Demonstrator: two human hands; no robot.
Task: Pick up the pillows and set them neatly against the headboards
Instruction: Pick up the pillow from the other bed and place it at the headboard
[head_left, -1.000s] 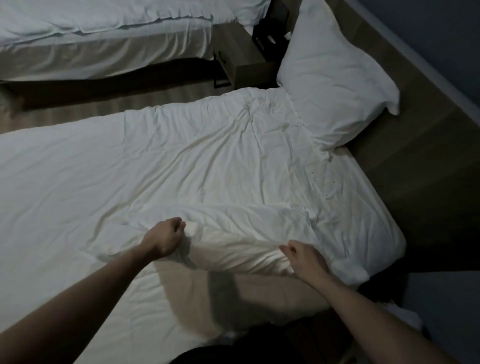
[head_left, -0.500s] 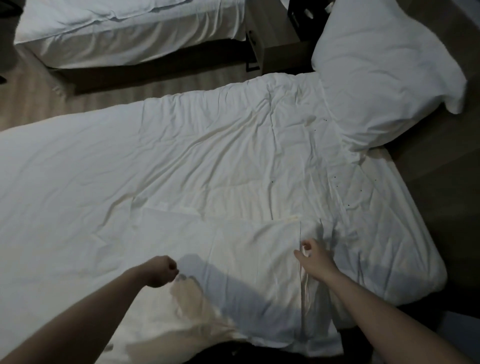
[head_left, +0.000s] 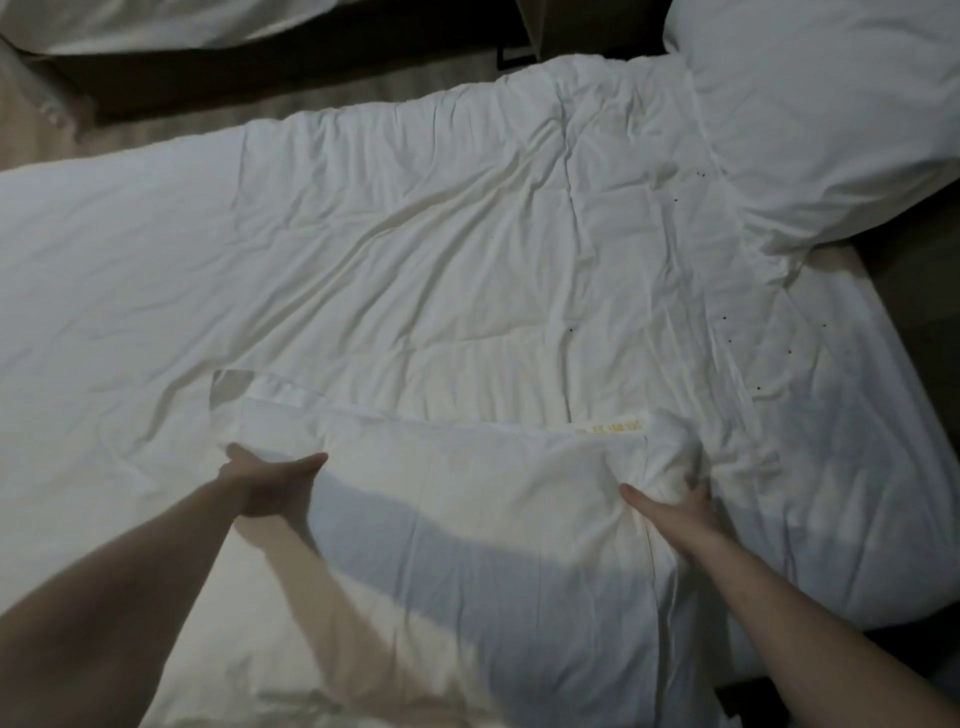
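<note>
The bed (head_left: 857, 545) carries a wrinkled white duvet (head_left: 415, 249) spread across its surface. One pillow (head_left: 467, 545) lies on the duvet at the near edge. A second pillow (head_left: 831, 119) rests at the far right corner.

A white pillow (head_left: 457, 525) lies flat on the bed's rumpled white duvet (head_left: 415, 270), at the near edge. It is creased, with a small yellow-printed label (head_left: 610, 427) near its far right corner. That corner is bunched up. A second white pillow (head_left: 826, 119), plump and smooth, lies tilted at the far right, overlapping the duvet's corner and reaching past the bed's edge.
</note>
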